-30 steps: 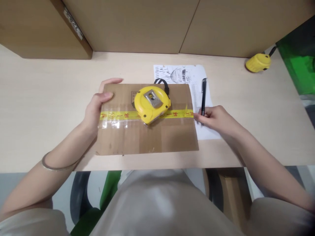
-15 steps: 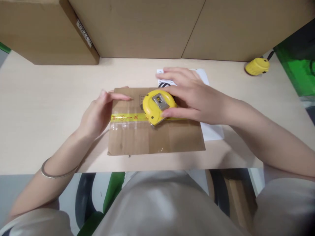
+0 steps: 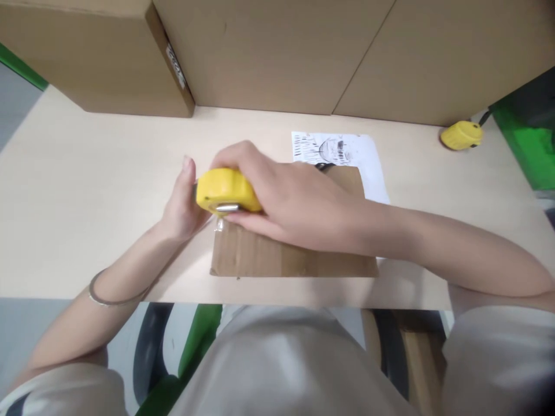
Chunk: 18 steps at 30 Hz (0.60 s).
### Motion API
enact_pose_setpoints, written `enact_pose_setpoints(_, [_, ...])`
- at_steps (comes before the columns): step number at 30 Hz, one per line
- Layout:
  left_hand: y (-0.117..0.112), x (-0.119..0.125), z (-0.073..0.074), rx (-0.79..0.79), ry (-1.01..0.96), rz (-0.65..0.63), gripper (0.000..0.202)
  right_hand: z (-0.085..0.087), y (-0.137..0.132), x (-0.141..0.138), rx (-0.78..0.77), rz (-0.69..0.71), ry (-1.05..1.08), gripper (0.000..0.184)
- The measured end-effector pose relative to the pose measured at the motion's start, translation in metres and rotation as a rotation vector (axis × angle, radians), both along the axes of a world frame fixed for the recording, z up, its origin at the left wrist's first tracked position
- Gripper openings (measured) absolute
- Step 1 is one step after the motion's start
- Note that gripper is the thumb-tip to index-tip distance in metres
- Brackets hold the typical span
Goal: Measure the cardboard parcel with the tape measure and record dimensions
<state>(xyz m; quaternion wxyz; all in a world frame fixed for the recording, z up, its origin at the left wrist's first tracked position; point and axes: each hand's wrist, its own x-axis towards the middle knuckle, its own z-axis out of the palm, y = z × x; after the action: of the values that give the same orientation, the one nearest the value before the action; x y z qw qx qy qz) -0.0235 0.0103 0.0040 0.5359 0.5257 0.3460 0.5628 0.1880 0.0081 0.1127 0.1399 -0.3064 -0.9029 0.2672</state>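
Note:
My right hand (image 3: 286,202) is wrapped round a yellow tape measure (image 3: 228,189), turned on its side above the left end of a small cardboard box (image 3: 295,263). No drawn-out blade shows. My left hand (image 3: 184,202) is beside the left edge of the box, close to the tape measure. Its thumb is stretched upward, apart from the box. The tape measure hides most of its other fingers, so whether they touch the box is unclear. My right hand and forearm cover much of the box's top.
Partly under the box lies a white paper sheet (image 3: 368,159) with black markings. A second yellow tape measure (image 3: 462,136) is at the back right. Large cardboard boxes (image 3: 269,58) line the back of the pale table (image 3: 104,190), with another box (image 3: 99,63) at the left.
My right hand has carried the tape measure left and turned it on its side. My left index finger no longer shows on the box top. The view has shifted slightly.

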Motion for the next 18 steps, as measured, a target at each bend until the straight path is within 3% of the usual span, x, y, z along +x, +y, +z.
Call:
enact_pose_setpoints(2, [0.003,-0.008,-0.002,-0.011,0.114,-0.115,0.044,-0.003,-0.002,0.003,0.027,-0.033,-0.095,0.042])
enact_pose_setpoints(4, [0.004,-0.015,-0.002,-0.014,0.238,-0.188,0.031,-0.007,-0.003,0.025,0.046,-0.075,-0.083,0.046])
enact_pose_setpoints(7, [0.001,-0.020,0.001,-0.021,0.375,-0.188,0.028,-0.013,-0.005,0.082,0.077,-0.232,-0.013,0.054])
enact_pose_setpoints(12, [-0.002,-0.017,0.007,-0.006,0.435,-0.169,0.030,-0.036,-0.018,0.172,0.232,-0.546,0.177,0.031])
enact_pose_setpoints(15, [-0.003,-0.015,0.008,-0.006,0.407,-0.169,0.027,-0.051,-0.026,0.186,0.223,-0.646,0.253,0.032])
enact_pose_setpoints(18, [-0.003,-0.015,0.009,-0.015,0.376,-0.170,0.026,-0.049,-0.028,0.176,0.227,-0.645,0.277,0.032])
